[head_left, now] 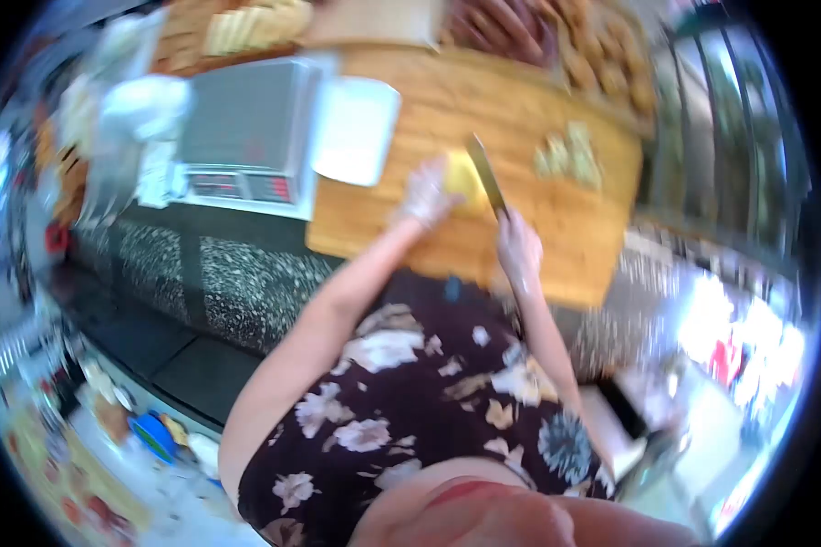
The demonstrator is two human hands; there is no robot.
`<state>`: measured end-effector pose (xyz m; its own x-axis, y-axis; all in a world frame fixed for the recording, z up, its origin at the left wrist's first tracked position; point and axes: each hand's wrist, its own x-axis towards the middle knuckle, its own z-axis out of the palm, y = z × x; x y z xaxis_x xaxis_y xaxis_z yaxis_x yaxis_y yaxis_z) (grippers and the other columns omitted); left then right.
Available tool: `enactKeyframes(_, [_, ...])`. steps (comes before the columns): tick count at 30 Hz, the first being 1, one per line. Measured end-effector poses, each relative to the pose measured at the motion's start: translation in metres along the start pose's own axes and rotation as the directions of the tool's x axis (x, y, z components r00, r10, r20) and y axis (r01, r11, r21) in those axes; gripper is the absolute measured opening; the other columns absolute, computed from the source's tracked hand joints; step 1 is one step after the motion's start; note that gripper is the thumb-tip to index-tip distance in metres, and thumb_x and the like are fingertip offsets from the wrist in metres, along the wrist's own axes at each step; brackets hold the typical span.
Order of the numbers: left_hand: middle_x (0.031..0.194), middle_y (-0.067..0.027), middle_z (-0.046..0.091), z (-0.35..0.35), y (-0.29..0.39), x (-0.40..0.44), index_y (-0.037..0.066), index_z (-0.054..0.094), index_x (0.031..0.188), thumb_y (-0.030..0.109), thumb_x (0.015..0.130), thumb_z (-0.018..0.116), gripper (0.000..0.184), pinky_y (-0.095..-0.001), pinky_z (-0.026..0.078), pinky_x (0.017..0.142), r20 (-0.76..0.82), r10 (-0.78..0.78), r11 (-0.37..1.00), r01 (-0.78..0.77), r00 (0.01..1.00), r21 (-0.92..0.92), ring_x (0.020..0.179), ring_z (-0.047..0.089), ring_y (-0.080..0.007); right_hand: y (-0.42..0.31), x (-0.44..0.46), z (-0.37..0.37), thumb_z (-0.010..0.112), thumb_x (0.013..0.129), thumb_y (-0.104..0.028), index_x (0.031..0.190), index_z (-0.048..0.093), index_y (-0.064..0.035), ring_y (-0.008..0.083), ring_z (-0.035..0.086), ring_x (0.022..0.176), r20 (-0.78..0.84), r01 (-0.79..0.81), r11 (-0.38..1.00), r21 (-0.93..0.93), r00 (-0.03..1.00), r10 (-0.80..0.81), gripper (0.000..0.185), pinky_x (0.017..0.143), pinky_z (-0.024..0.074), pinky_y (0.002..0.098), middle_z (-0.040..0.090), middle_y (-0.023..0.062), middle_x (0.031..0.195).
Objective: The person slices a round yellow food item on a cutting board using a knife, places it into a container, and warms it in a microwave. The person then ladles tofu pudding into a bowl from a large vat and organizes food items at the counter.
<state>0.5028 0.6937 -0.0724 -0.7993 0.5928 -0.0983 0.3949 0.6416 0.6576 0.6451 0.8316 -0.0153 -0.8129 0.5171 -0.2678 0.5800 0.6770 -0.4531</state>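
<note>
On a wooden cutting board [383,228], my left hand [429,193], in a clear plastic glove, steadies a rounded yellow piece of food [466,185] from its left side. Its exact kind is too blurred to tell. My right hand [520,248] is closed around the handle of a knife [488,175]. The long blade points away from me, along the right side of the yellow piece; whether it touches the piece I cannot tell. A small heap of pale chunks [570,157] lies farther right on the board.
Left of the board stands a digital scale [242,118], with a white tray or sheet [358,132] overlapping the board's corner. Behind are long reddish-brown foods [506,27] and a crate of brown rounded items [611,64]. Metal bars [721,118] rise at the right.
</note>
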Motion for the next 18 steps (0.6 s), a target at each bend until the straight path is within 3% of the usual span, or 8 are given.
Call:
enactKeyframes(1, [0.119,-0.0186,0.057,-0.025,0.017,0.008,0.005,0.054,0.121,0.027,0.07,0.072,0.058,-0.0459,0.043,0.094,0.232,-0.142,0.985,0.161,0.962,-0.066,0.111,0.053,-0.035,0.0,-0.004,0.006,0.046,0.095,-0.027,0.103,0.061,-0.011,0.0412,0.062,0.074,-0.071,0.04,0.999,0.037,0.997,-0.037,0.023,0.064,0.0475,0.0511,0.064,0.023,0.079])
enactKeyframes(2, [0.117,-0.0184,0.059,-0.002,-0.004,0.005,0.007,0.057,0.117,0.025,0.07,0.071,0.052,-0.0457,0.046,0.092,0.027,-0.058,0.998,0.058,0.998,0.001,0.109,0.056,-0.0358,0.002,0.0,0.013,0.044,0.096,-0.027,0.103,0.059,-0.0106,0.0428,0.061,0.072,0.016,0.006,0.999,-0.043,1.0,-0.005,0.024,0.063,0.047,0.0524,0.063,0.0243,0.077])
enactKeyframes(3, [0.116,-0.0181,0.059,-0.004,-0.007,0.0,0.008,0.056,0.117,0.027,0.07,0.071,0.053,-0.0451,0.046,0.092,-0.002,-0.032,0.999,0.032,0.999,0.013,0.109,0.056,-0.0356,0.007,-0.002,0.02,0.043,0.096,-0.028,0.1,0.057,-0.0081,0.0445,0.061,0.071,-0.005,0.066,0.998,-0.013,0.998,-0.066,0.025,0.061,0.0466,0.0534,0.063,0.0253,0.076])
enactKeyframes(4, [0.116,-0.0182,0.058,-0.001,-0.011,0.003,0.008,0.052,0.121,0.03,0.07,0.072,0.058,-0.0455,0.046,0.092,0.113,-0.106,0.994,0.106,0.988,0.008,0.109,0.056,-0.0355,0.013,-0.001,0.029,0.043,0.096,-0.03,0.095,0.055,-0.0055,0.0452,0.06,0.072,0.024,0.039,0.995,-0.093,0.999,-0.037,0.027,0.063,0.0462,0.0542,0.062,0.0265,0.076])
enactKeyframes(6, [0.131,-0.0195,0.05,0.009,-0.023,0.002,0.008,0.039,0.137,0.031,0.073,0.073,0.076,-0.0435,0.043,0.098,0.148,-0.086,0.996,0.088,0.985,-0.002,0.117,0.051,-0.0367,-0.002,-0.001,0.018,0.044,0.096,-0.029,0.093,0.054,-0.0028,0.0464,0.06,0.074,0.031,0.069,0.991,-0.111,0.997,-0.066,0.029,0.065,0.0458,0.0555,0.062,0.0279,0.076])
enactKeyframes(9, [0.134,-0.0174,0.048,-0.011,0.007,-0.004,0.009,0.036,0.139,0.032,0.075,0.071,0.076,-0.0433,0.042,0.098,0.189,-0.151,0.988,0.144,0.97,0.047,0.118,0.05,-0.0363,0.007,-0.003,0.009,0.046,0.095,-0.025,0.093,0.053,-0.0015,0.0447,0.062,0.074,-0.025,0.145,0.975,-0.168,0.988,-0.151,0.025,0.065,0.0476,0.0531,0.063,0.0269,0.076])
enactKeyframes(11, [0.136,-0.0162,0.046,-0.01,0.01,-0.006,0.01,0.035,0.14,0.032,0.076,0.071,0.077,-0.0433,0.041,0.1,0.26,-0.177,0.984,0.172,0.949,0.041,0.12,0.049,-0.0355,0.008,-0.003,0.007,0.047,0.095,-0.025,0.092,0.054,-0.0002,0.0439,0.062,0.073,-0.016,0.109,0.966,-0.236,0.993,-0.116,0.026,0.065,0.0483,0.0522,0.063,0.0276,0.074])
enactKeyframes(18, [0.135,-0.0154,0.046,-0.023,0.017,-0.008,0.011,0.033,0.141,0.03,0.078,0.072,0.077,-0.0415,0.04,0.1,0.291,-0.224,0.975,0.213,0.93,0.069,0.122,0.048,-0.034,0.013,-0.006,0.022,0.047,0.095,-0.027,0.091,0.054,0.0014,0.0437,0.062,0.068,-0.082,0.179,0.952,-0.25,0.975,-0.205,0.029,0.061,0.0491,0.0505,0.062,0.0273,0.071])
